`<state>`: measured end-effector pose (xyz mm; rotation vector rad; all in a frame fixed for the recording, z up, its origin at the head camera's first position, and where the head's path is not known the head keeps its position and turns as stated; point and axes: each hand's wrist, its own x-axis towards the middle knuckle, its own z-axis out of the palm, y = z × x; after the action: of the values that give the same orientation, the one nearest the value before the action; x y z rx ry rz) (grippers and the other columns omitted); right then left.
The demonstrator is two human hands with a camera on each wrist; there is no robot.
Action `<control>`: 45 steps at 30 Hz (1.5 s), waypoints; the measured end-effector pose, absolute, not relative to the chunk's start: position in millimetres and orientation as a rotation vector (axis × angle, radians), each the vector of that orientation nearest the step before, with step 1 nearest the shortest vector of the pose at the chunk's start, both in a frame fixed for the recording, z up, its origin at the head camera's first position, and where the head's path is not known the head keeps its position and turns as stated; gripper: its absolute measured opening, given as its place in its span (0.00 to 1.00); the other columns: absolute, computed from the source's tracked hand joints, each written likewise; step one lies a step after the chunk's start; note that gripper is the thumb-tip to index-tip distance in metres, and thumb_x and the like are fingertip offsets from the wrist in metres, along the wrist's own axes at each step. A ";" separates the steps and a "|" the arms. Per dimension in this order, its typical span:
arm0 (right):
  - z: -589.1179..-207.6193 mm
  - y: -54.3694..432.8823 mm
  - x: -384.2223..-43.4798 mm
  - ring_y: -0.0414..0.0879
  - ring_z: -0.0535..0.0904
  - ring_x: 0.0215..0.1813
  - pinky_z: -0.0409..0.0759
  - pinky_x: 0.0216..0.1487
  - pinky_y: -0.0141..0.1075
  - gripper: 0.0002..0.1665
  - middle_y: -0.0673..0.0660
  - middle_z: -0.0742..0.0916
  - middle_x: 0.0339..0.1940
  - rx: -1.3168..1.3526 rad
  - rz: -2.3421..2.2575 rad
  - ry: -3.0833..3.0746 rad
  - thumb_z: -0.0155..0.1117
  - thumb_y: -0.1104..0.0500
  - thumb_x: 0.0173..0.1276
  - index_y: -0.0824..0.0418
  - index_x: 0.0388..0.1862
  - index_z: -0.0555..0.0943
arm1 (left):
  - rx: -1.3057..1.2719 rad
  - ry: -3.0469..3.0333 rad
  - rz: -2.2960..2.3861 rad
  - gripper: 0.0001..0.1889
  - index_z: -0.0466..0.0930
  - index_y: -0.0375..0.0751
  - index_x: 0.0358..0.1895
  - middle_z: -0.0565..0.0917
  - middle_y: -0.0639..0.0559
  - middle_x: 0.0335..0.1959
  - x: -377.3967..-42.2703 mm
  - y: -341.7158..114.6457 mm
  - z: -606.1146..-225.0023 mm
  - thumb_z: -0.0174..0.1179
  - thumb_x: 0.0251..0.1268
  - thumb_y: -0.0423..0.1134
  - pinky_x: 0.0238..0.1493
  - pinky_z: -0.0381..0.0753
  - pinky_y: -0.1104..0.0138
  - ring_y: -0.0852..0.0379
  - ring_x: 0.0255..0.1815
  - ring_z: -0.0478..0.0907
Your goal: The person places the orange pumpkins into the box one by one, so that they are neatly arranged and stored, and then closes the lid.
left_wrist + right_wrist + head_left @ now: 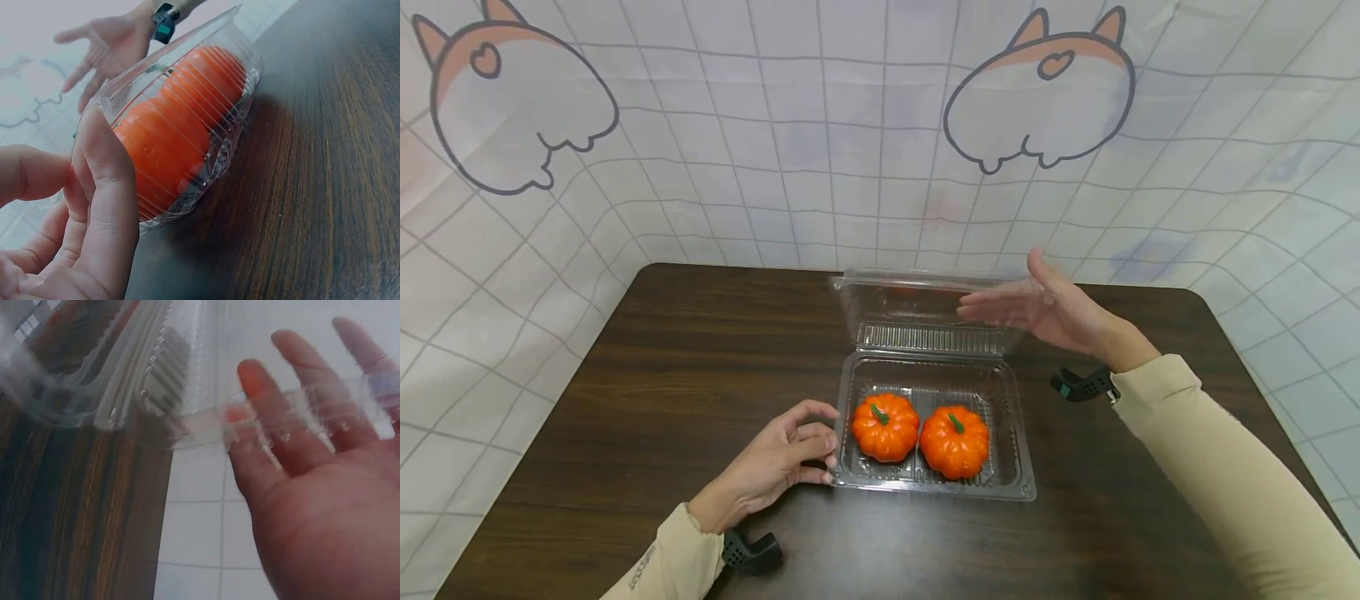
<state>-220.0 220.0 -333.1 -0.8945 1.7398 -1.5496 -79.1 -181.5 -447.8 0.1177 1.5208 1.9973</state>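
Note:
A clear plastic clamshell container [1021,454] sits on the table with its lid [917,337] raised at the back. Two small orange pumpkins with green stems lie side by side in the base, the left pumpkin [885,429] slightly farther back than the right pumpkin [955,444]. My left hand [778,458] pinches the base's left rim between thumb and fingers, seen close up in the left wrist view. Behind the lid's right side, my right hand [1067,321] has its fingers straight and spread. Those fingers [312,425] show through the clear plastic in the right wrist view.
The dark wood table [700,350] extends around the container. A white curtain [760,167] with a grid and cartoon animal drawings hangs behind the table and along both sides. Each wrist wears a black band, such as the right band [1082,385].

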 end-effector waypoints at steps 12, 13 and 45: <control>-335.6 214.7 -207.3 0.33 0.78 0.71 0.76 0.72 0.30 0.39 0.37 0.83 0.68 -1.059 -1.443 1.851 0.25 0.33 0.84 0.49 0.74 0.74 | 0.140 1.503 2.014 0.20 0.64 0.46 0.62 0.81 0.57 0.35 -80.7 -182.8 -449.8 0.61 0.75 0.32 0.39 0.91 0.66 0.60 0.34 0.81; -336.6 213.9 -207.4 0.33 0.78 0.70 0.76 0.70 0.28 0.36 0.37 0.83 0.68 -1.088 -1.451 1.835 0.26 0.34 0.85 0.45 0.73 0.75 | 0.141 1.504 2.014 0.20 0.64 0.46 0.63 0.81 0.57 0.35 -80.8 -182.8 -449.8 0.61 0.75 0.32 0.40 0.91 0.66 0.60 0.34 0.81; -366.0 216.1 -182.3 0.40 0.73 0.78 0.68 0.77 0.26 0.37 0.50 0.85 0.68 -1.487 -1.303 2.289 0.35 0.38 0.86 0.61 0.70 0.79 | 0.148 1.492 2.020 0.18 0.65 0.48 0.61 0.81 0.58 0.36 -80.3 -180.6 -447.9 0.60 0.76 0.33 0.39 0.90 0.67 0.61 0.34 0.82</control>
<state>-182.3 216.1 -366.0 -1.4869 2.2887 -1.3032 -80.3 -180.6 -447.9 0.1484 1.4917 2.0201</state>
